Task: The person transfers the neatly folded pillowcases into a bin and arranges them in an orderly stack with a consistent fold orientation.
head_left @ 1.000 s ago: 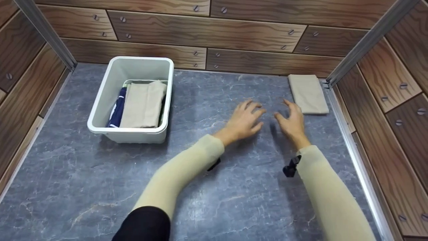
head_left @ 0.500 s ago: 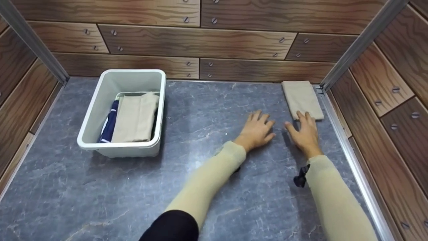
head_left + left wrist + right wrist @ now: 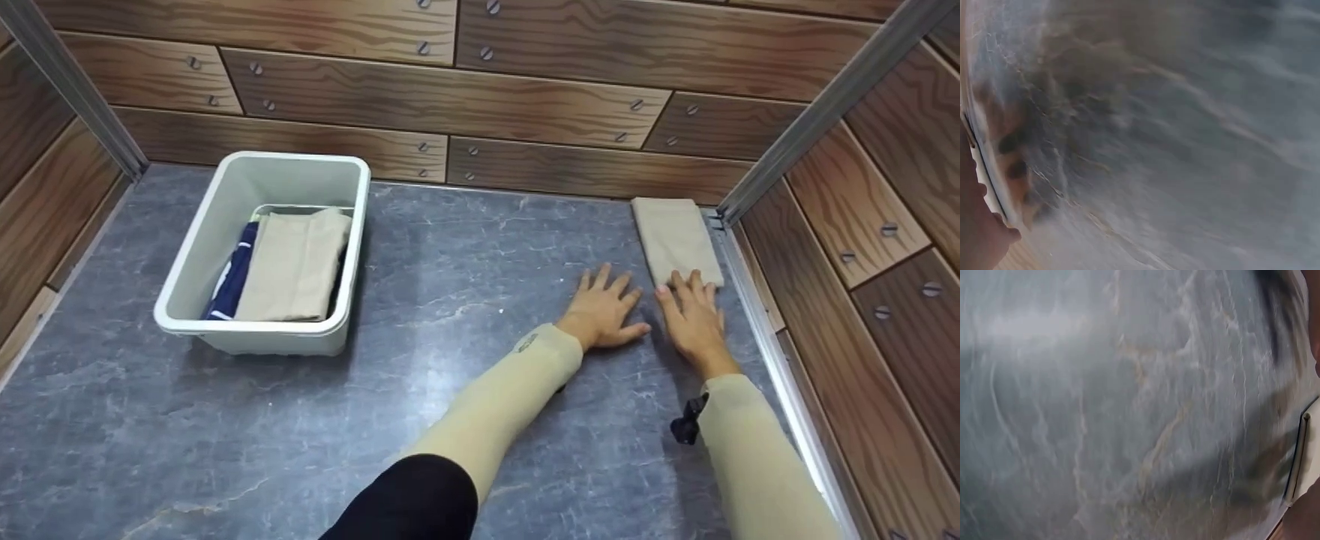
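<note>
A folded beige cloth [image 3: 675, 236] lies at the back right corner of the grey marbled surface. Over its front edge reach the fingertips of my right hand [image 3: 694, 322], the fingers straight and side by side. To the left of it, my left hand [image 3: 602, 311] hovers palm down with its fingers spread, holding nothing. In the right wrist view the cloth's folded edge [image 3: 1299, 455] shows beside part of the hand. The left wrist view catches only a bit of the left hand [image 3: 985, 236] over the blurred, shiny surface.
A white plastic bin [image 3: 262, 341] stands at the back left. Inside it are another folded beige cloth [image 3: 292, 262] and a dark blue cloth [image 3: 234, 277] with white marks. Wood-patterned walls [image 3: 450, 97] with metal corner rails enclose the surface.
Both hands have moved to the right, and the right hand's fingers have reached the front edge of the cloth. The view has shifted somewhat. The bin stays in place.
</note>
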Motion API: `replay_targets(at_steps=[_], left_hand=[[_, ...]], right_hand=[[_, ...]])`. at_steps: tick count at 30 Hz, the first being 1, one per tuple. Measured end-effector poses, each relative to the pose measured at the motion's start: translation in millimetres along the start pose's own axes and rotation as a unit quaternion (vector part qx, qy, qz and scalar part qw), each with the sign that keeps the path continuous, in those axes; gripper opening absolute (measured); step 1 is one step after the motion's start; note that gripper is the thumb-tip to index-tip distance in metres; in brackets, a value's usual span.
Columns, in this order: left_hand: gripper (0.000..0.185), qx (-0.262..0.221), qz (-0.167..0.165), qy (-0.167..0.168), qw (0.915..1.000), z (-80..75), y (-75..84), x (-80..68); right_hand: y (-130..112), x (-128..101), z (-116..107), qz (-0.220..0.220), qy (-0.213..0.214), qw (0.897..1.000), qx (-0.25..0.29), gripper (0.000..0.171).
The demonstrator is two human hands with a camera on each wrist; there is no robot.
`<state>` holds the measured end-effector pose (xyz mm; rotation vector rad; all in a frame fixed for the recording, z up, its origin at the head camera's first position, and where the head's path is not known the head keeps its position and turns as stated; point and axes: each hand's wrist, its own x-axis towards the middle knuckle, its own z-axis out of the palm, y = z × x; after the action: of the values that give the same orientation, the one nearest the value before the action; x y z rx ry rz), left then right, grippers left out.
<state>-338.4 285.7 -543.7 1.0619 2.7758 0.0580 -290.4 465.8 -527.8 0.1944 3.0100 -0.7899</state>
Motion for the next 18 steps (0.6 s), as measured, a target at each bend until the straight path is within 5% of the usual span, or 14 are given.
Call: replay_targets(at_steps=[11,18], left_hand=[[0.078,0.035,0.024,-0.012,0.9990,-4.4,22.4,17.8],[0.074,0.071,0.011,-0.014,0.9973,-6.6,29.3,30.1]], right_hand=[[12,4,0,0.013,-0.049,0.999,0.009,0.077],[17,8,-2,-0.004,-0.036,0.999,-0.006,0.078]])
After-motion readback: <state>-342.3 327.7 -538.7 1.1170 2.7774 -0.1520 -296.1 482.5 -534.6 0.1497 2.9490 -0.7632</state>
